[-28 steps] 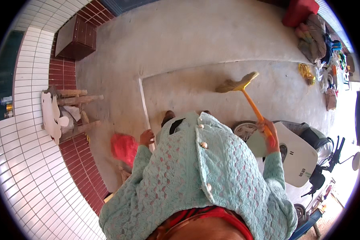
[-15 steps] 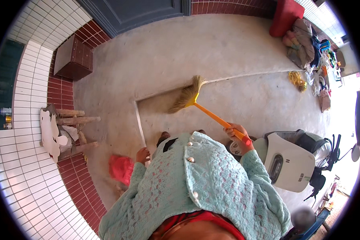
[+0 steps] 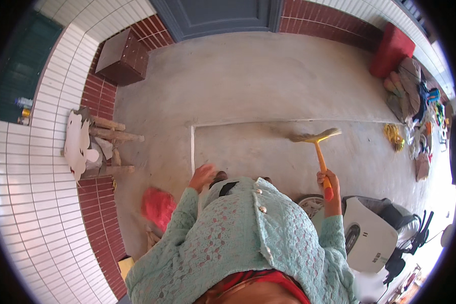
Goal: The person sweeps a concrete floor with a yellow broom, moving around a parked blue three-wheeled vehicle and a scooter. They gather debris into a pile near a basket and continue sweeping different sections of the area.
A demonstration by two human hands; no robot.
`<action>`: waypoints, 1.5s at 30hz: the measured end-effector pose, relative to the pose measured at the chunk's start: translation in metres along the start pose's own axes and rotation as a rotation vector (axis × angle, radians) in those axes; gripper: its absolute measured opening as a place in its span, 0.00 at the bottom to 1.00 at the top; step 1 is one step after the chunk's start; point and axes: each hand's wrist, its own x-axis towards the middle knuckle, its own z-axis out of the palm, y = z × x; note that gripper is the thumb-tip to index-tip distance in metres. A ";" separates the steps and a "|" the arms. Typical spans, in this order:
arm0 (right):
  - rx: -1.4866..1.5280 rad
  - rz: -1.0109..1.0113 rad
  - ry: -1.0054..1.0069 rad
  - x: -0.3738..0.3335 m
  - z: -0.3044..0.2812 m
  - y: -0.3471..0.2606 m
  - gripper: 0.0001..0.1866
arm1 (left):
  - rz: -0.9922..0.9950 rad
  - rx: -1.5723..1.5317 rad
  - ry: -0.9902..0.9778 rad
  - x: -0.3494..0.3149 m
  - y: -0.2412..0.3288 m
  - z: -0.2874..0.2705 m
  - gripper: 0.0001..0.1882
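My right hand (image 3: 329, 180) is wrapped round the orange handle of a broom (image 3: 321, 158), close to its red end. The broom's straw bristles (image 3: 316, 136) point away from me over the pale concrete floor (image 3: 238, 81), spread to the left and right; whether they touch it I cannot tell. My left hand (image 3: 202, 176) is held out in front of my body on the left with nothing in it. Its fingers are stretched out and slightly blurred. The tips of my shoes (image 3: 221, 176) show just beyond my jacket.
At left stand a wooden stool (image 3: 114, 134) and a brown cabinet (image 3: 124, 60) by the tiled wall. A red bag (image 3: 158, 206) lies near my left arm. A white scooter (image 3: 370, 233) is close on my right; several bundles (image 3: 408, 91) lie at far right.
The broom has swung to the right across the floor, its handle now more upright in the picture. My left hand has risen forward from beside my body. The view has shifted.
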 end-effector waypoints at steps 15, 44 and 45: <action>-0.820 -0.338 -0.317 0.034 0.212 0.123 0.29 | -0.469 -0.698 -0.353 0.025 0.212 0.092 0.14; -1.313 -0.223 -0.087 0.031 -0.106 0.109 0.16 | -0.574 -0.685 -0.053 0.058 0.089 0.056 0.06; -1.262 -0.203 -0.046 0.026 -0.096 0.106 0.15 | -0.570 -0.685 -0.111 0.058 0.101 0.070 0.05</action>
